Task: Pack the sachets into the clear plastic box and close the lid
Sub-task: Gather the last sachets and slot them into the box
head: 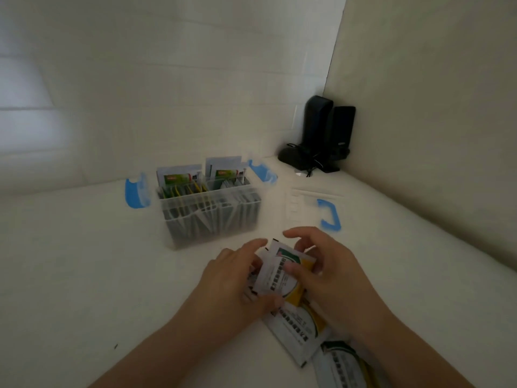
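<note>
I have both hands on a small stack of sachets (pixel 281 271) just in front of the clear plastic box (pixel 210 211) on the bench (pixel 84 275). My left hand (pixel 237 278) grips the stack's left edge, my right hand (pixel 321 264) pinches its right side. More sachets (pixel 296 331) lie nearer me. The lid (pixel 305 204), blurred, seems to lie right of the box. I'd square the edges first, then slide the stack upright into a free slot.

box (pixel 209 217) behind sachets (pixel 279 271), lid (pixel 310 208) right
</note>
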Demonstrator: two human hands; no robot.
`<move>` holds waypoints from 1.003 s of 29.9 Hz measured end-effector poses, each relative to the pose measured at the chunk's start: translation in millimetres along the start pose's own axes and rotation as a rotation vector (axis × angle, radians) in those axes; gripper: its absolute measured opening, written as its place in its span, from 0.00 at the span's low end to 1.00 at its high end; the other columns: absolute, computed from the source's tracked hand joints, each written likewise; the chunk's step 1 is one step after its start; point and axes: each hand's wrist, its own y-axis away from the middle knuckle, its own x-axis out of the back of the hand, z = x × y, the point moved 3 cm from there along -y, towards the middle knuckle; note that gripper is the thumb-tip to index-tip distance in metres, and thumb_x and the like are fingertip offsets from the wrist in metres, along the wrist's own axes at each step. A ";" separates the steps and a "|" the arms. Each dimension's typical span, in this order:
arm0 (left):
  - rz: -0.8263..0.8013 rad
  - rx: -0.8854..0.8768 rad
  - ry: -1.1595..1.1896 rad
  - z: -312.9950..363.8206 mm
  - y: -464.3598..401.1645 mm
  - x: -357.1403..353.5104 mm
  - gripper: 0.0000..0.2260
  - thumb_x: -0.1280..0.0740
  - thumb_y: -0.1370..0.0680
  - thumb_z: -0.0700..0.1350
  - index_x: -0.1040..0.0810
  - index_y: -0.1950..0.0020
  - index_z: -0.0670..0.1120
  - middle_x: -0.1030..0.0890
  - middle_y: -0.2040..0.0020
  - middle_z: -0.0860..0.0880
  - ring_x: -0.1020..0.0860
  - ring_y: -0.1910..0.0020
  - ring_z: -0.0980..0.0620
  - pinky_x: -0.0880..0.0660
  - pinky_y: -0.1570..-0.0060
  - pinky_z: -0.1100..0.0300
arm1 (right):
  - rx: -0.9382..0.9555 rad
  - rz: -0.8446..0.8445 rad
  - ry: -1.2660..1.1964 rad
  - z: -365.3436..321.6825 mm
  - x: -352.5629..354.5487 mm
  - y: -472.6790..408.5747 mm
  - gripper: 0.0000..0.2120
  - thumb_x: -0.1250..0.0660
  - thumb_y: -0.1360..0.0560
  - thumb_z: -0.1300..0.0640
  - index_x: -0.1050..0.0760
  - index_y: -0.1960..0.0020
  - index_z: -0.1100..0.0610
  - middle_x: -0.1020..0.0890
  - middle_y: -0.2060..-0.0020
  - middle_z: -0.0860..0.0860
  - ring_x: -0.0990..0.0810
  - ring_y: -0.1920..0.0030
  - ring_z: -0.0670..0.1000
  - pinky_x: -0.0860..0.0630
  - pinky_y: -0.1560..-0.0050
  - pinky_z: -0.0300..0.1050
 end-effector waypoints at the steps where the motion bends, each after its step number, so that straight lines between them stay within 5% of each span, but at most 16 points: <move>1: 0.000 0.025 0.085 -1.8 0.0 0.4 0.28 0.30 0.31 0.56 0.44 0.39 0.67 0.30 0.53 0.66 0.29 0.51 0.63 0.29 0.45 0.65 | -0.023 -0.032 -0.134 -1.2 -2.1 1.1 0.13 0.31 0.29 0.61 0.26 0.50 0.45 0.22 0.58 0.49 0.19 0.59 0.44 0.20 0.60 0.37; 3: -0.006 0.054 0.309 -3.7 -1.1 4.4 0.20 0.29 0.30 0.50 0.33 0.43 0.64 0.21 0.54 0.59 0.21 0.54 0.59 0.21 0.51 0.62 | -0.062 -0.062 -0.287 -3.7 -4.2 0.9 0.10 0.31 0.29 0.61 0.26 0.52 0.48 0.20 0.60 0.50 0.17 0.60 0.49 0.19 0.62 0.43; 6: 0.048 0.068 0.434 -11.0 -2.7 13.4 0.12 0.32 0.27 0.43 0.27 0.50 0.58 0.18 0.54 0.57 0.20 0.55 0.62 0.21 0.55 0.64 | -0.109 -0.001 -0.343 -3.5 -0.5 -1.9 0.06 0.32 0.29 0.58 0.25 0.57 0.48 0.20 0.65 0.47 0.18 0.63 0.45 0.22 0.64 0.34; 10: 0.140 0.097 0.432 -23.1 -2.1 26.9 0.16 0.34 0.26 0.41 0.31 0.49 0.62 0.20 0.53 0.59 0.20 0.57 0.64 0.22 0.62 0.66 | -0.027 0.067 0.234 1.4 9.1 -0.7 0.07 0.34 0.28 0.48 0.30 0.52 0.40 0.28 0.56 0.33 0.30 0.54 0.32 0.34 0.54 0.23; 13: 0.142 0.103 0.366 -27.1 -0.8 27.8 0.21 0.34 0.26 0.41 0.35 0.46 0.67 0.20 0.52 0.57 0.19 0.56 0.58 0.19 0.57 0.59 | -0.023 -0.136 0.476 8.9 -0.8 0.1 0.25 0.33 0.33 0.39 0.34 0.38 0.40 0.33 0.51 0.35 0.35 0.47 0.39 0.39 0.44 0.34; 15: 0.137 0.086 0.338 -25.4 -0.5 26.3 0.20 0.35 0.25 0.41 0.34 0.47 0.66 0.20 0.52 0.57 0.20 0.56 0.60 0.20 0.57 0.63 | 0.038 -0.178 0.529 8.9 -5.0 -0.5 0.26 0.33 0.33 0.38 0.32 0.38 0.42 0.32 0.49 0.36 0.34 0.47 0.40 0.39 0.43 0.35; 18: 0.161 0.087 0.300 -23.2 -0.3 26.2 0.13 0.37 0.24 0.40 0.26 0.54 0.61 0.21 0.55 0.60 0.22 0.58 0.68 0.26 0.64 0.73 | 0.059 -0.129 0.485 8.6 -4.7 -0.1 0.17 0.32 0.32 0.42 0.28 0.44 0.41 0.30 0.51 0.35 0.31 0.49 0.38 0.36 0.44 0.33; 21: 0.217 0.127 0.279 -28.0 -1.9 27.7 0.13 0.38 0.24 0.39 0.24 0.58 0.58 0.23 0.56 0.61 0.24 0.62 0.69 0.29 0.66 0.76 | 0.014 0.023 0.332 7.1 4.4 0.9 0.04 0.32 0.29 0.50 0.24 0.58 0.40 0.21 0.60 0.37 0.24 0.56 0.38 0.30 0.57 0.26; 25: 0.189 0.240 0.435 -33.6 -4.7 27.2 0.12 0.38 0.24 0.38 0.22 0.59 0.55 0.21 0.56 0.59 0.21 0.62 0.60 0.28 0.70 0.76 | 0.033 0.166 0.208 2.4 14.4 -0.3 0.08 0.33 0.28 0.54 0.22 0.61 0.40 0.20 0.66 0.35 0.24 0.57 0.31 0.28 0.61 0.23; 30: 0.106 0.180 0.651 -21.0 -3.8 26.5 0.09 0.38 0.26 0.50 0.18 0.55 0.51 0.15 0.56 0.51 0.17 0.56 0.57 0.23 0.53 0.66 | 0.185 0.171 -0.004 -10.1 6.1 3.1 0.08 0.29 0.32 0.52 0.20 0.58 0.39 0.17 0.59 0.32 0.20 0.56 0.37 0.25 0.53 0.28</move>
